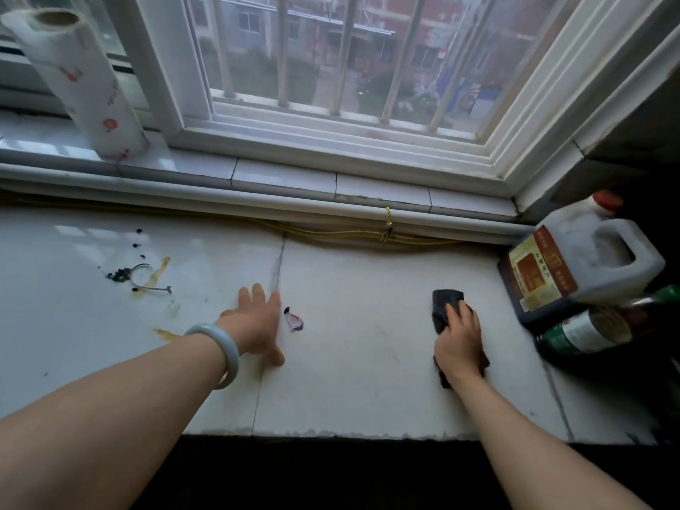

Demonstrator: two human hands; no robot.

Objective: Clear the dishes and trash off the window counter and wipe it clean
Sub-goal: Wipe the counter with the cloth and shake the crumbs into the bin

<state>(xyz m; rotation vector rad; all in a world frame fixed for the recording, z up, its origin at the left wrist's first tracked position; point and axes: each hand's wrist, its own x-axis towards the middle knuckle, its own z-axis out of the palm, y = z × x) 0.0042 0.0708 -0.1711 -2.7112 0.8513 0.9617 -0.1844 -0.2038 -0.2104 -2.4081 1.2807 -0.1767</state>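
No dishes show on the counter, so the clearing looks mostly done; the trash and the wiping are what is left.

The right hand grips a dark cloth and presses it on the counter, near the jug. The surface between cloth and jug looks fairly clean, apart from faint yellowish marks on the cloth's far side from the jug.

The left hand lies flat on the counter, fingers straight and holding nothing, well apart from the jug. Just beside it, on the jug side, sits a small purple scrap, not yet picked up.

Farthest from the jug, the mess is untouched: dark crumbs, a thin wire-like bit, and yellow streaks, with another yellow smear by the left wrist.

A bottle lies against the jug at the counter's end. Whether these two count as things to clear, I cannot tell.

By my judgement, the scrap and crumbs need lifting first, then the cloth must travel the whole counter away from the jug.
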